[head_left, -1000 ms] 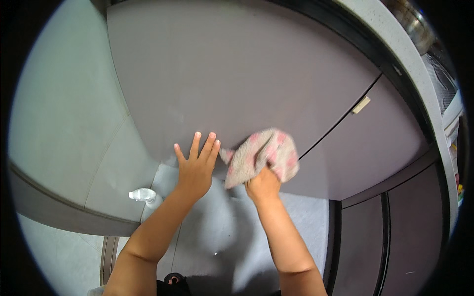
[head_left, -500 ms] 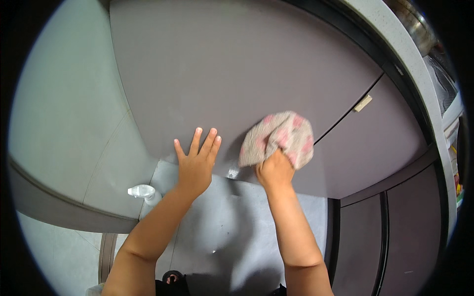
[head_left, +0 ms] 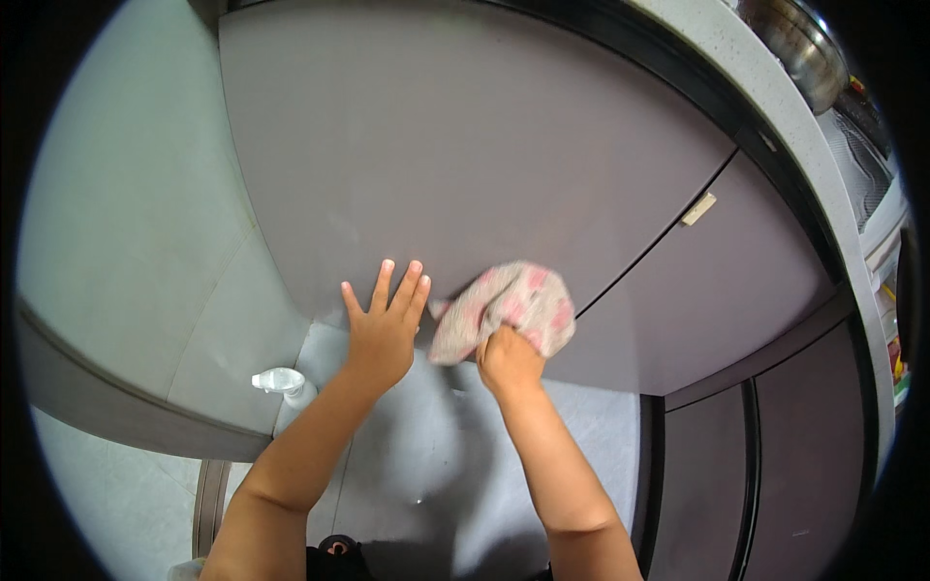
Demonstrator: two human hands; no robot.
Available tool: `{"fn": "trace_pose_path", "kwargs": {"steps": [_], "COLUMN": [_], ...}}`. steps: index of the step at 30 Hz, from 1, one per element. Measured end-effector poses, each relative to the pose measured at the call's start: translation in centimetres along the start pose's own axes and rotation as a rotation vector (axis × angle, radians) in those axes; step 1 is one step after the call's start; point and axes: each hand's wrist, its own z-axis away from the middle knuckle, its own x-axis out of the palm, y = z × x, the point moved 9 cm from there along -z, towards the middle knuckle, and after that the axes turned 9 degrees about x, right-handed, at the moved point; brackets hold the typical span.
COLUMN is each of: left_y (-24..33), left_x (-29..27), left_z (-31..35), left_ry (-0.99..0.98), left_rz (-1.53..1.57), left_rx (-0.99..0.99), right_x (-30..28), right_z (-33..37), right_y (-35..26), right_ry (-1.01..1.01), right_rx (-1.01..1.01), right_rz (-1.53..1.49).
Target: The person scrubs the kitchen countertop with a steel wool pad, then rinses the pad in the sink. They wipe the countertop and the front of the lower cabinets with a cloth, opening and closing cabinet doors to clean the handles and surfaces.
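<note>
A beige cloth with pink spots [head_left: 518, 305] is bunched in my right hand [head_left: 511, 362], whose fingers are closed round its lower part. The cloth lies against the lower part of a mauve-grey cabinet door [head_left: 465, 155] and looks slightly blurred. To its left, my left hand [head_left: 384, 334] has its fingers spread, with the tips at the same door and nothing held. Folds of cloth hide most of the right fingers.
A white spray bottle [head_left: 291, 385] stands on the grey floor [head_left: 407, 484] beside my left forearm. Pale wall tiles [head_left: 136, 223] rise at the left. Above runs a light countertop edge [head_left: 775, 87] with a metal pot [head_left: 799, 53]. A small beige tab [head_left: 698, 208] sits by the door gap.
My right hand has moved left and down with the cloth, bringing it closer to my left hand. The left hand has hardly moved.
</note>
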Motion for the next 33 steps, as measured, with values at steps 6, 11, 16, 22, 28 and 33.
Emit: {"fn": "trace_pose_path", "kwargs": {"steps": [6,11,16,22,28,33], "left_y": [0.1,0.0,-0.1,0.2,-0.2,-0.1], "left_x": [0.3,0.2,0.3,-0.3,0.3,-0.4], "left_z": [0.4,0.2,0.3,0.1,0.1,0.1], "left_ry": [-0.020,-0.017,0.010,0.012,-0.026,0.011], "left_rz": [-0.040,-0.017,-0.013,0.059,-0.026,0.066], "left_rx": [-0.022,0.000,-0.029,-0.008,-0.024,-0.007], "right_x": [-0.8,0.5,-1.0,-0.4,-4.1,-4.3], "right_z": [-4.4,-0.1,-4.3,-0.1,-5.7,-4.2], "right_y": [-0.5,-0.4,-0.5,-0.7,-0.9,-0.2], "right_ry": [-0.386,-0.128,-0.474,-0.097,-0.007,0.116], "right_rx": [0.245,0.115,0.300,0.030,0.062,-0.064], "right_rz": [-0.230,-0.220,-0.247,-0.164,-0.128,-0.043]}}
